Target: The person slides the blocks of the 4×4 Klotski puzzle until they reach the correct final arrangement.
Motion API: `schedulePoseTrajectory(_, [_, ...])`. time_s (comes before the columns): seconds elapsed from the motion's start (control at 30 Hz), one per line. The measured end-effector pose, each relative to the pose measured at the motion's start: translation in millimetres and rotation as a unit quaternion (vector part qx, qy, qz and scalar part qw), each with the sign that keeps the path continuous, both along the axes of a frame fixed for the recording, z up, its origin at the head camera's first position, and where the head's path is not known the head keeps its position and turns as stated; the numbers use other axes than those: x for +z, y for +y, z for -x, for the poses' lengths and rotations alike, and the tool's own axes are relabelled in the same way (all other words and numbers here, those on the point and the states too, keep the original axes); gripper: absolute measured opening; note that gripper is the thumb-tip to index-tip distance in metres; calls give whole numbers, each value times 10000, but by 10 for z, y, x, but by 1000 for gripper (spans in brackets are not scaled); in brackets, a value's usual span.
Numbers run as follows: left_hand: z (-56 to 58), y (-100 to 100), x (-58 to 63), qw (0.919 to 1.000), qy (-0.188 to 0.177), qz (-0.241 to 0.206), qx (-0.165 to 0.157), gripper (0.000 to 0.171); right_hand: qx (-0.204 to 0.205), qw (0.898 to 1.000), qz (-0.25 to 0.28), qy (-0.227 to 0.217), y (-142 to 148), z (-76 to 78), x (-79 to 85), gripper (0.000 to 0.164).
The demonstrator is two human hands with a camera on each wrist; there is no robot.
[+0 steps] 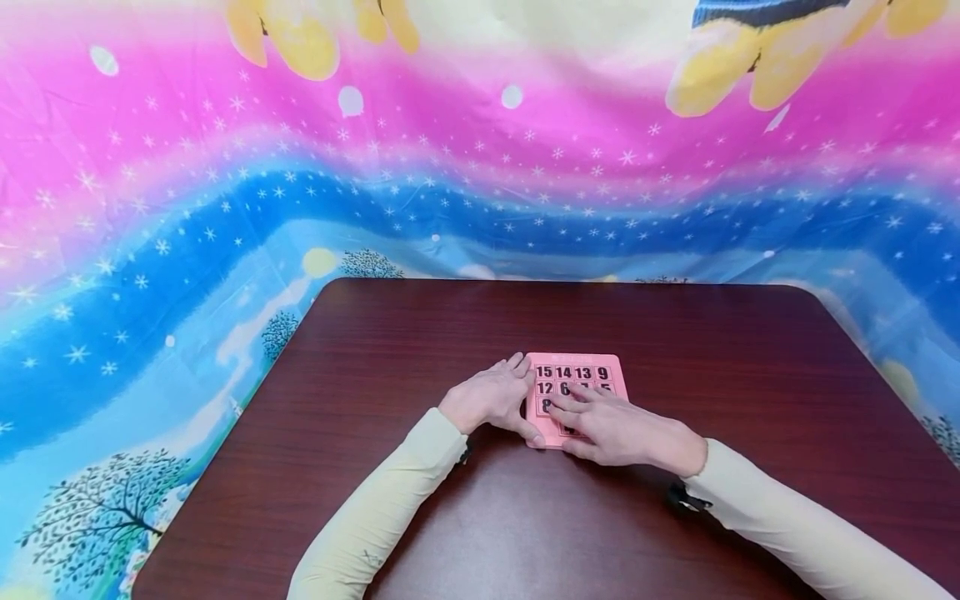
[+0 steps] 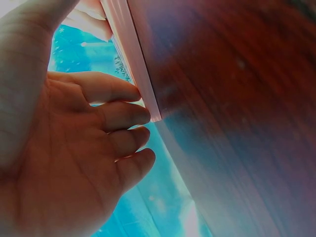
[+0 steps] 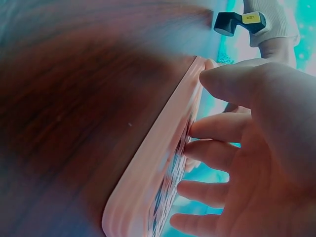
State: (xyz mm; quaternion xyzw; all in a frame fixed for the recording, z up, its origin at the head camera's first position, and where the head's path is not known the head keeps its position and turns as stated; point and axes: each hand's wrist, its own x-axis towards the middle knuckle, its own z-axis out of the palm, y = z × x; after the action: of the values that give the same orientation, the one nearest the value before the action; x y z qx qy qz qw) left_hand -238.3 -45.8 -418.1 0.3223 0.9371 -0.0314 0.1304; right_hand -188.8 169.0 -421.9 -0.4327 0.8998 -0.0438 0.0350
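Observation:
A pink sliding number puzzle [image 1: 576, 359] lies flat on the dark wooden table, its square tiles printed with black numbers. The top row reads 15, 14, 13, 9. My left hand [image 1: 495, 396] rests along the puzzle's left side, thumb at the lower left corner. In the left wrist view, those slightly bent fingers [image 2: 126, 114] touch the side of the pink frame [image 2: 136, 59]. Spread over the lower tiles, my right hand [image 1: 607, 427] covers several of them. In the right wrist view, its nearly straight fingertips [image 3: 197, 150] touch the tile face, with the thumb near the frame's edge.
The brown table [image 1: 420, 325] has rounded far corners. Behind it and along its sides hangs a bright cloth [image 1: 480, 183] in pink and blue with snowflakes. A black wrist device [image 1: 686, 500] sits under the right sleeve's cuff.

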Motion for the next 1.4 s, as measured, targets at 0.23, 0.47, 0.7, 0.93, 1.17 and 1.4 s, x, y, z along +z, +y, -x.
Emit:
schedulePoseTrajectory(0.23, [9,-1,-17,10000,66,38,-31,114,35,9999,39,110,-11,-49,1,53])
schedulePoseTrajectory(0.47, [1,-3,-2,10000,27,55,-10,116,-74,9999,-139,-31,-14,-147,29,54])
schedulePoseTrajectory(0.7, [-11,2,6,10000,-46,-37,68,118,131,9997,-178,138,-15,-237,45,52])
schedulePoseTrajectory(0.93, [-17,2,4,9999,-64,-118,84,119,91,9998,-165,102,-5,-278,34,53])
schedulePoseTrajectory(1.17, [-27,-6,10,9998,-105,-161,111,119,167,9996,-121,183,7,-276,25,52])
schedulePoseTrajectory(1.4, [-25,3,12,9999,-46,-73,73,115,164,9996,-17,231,28,-207,58,51])
